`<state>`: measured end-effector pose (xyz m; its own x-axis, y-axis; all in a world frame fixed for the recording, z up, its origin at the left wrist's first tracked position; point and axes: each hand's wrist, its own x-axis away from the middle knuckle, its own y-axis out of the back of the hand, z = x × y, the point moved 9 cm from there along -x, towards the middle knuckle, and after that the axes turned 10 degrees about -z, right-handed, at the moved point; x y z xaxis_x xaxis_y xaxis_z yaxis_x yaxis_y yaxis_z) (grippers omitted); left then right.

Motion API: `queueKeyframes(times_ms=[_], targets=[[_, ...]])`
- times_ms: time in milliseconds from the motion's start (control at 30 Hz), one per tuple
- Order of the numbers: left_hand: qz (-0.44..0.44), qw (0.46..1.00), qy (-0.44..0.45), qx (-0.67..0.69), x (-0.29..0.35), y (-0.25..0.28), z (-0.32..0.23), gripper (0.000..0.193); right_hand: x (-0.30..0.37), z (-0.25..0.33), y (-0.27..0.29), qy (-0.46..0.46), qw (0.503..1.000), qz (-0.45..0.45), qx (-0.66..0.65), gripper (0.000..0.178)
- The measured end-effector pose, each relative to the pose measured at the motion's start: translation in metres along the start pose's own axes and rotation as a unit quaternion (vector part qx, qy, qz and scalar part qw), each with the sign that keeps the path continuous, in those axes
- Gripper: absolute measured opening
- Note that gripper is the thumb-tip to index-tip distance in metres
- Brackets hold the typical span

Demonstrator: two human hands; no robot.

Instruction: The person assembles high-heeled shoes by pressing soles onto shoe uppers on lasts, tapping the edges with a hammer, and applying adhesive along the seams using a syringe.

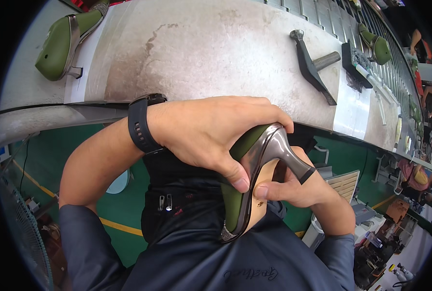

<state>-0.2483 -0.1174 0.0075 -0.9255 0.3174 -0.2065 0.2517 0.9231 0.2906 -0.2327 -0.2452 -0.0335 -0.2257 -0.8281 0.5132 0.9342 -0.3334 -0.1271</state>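
A high-heeled shoe (255, 165) on a green last is held against my body, sole facing right, its grey heel pointing toward the right. My left hand (211, 133) wraps over the heel end from above, thumb pressed on the green side. A black band sits on that wrist. My right hand (293, 186) presses its thumb on the tan sole beneath the heel.
A grey conveyor belt (201, 53) runs across the top. On it lie another green-lasted shoe (63, 41) at far left, a dark hammer (313, 65), a black brush (356, 65) and one more green shoe (378, 46). Other people (427, 97) work at right.
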Motion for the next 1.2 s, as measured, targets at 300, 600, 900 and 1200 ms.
queueKeyframes(times_ms=[300, 600, 900, 1200], targets=[[0.023, 0.999, 0.025, 0.011, -0.003, 0.000, 0.002, 0.107, -0.006, 0.021, 0.002, 0.043, 0.999, -0.002, -0.029, 0.035], [0.023, 1.000, -0.003, 0.002, -0.010, 0.002, -0.007, 0.102, -0.007, 0.020, 0.013, 0.043, 0.999, -0.009, -0.025, 0.045], [0.015, 1.000, -0.002, -0.008, -0.015, -0.001, -0.014, 0.101, 0.003, 0.013, 0.013, 0.043, 0.997, -0.035, -0.056, 0.040], [0.010, 0.999, 0.022, -0.042, -0.017, -0.003, -0.016, 0.099, 0.007, 0.015, 0.006, 0.109, 0.990, -0.056, -0.076, 0.039]])
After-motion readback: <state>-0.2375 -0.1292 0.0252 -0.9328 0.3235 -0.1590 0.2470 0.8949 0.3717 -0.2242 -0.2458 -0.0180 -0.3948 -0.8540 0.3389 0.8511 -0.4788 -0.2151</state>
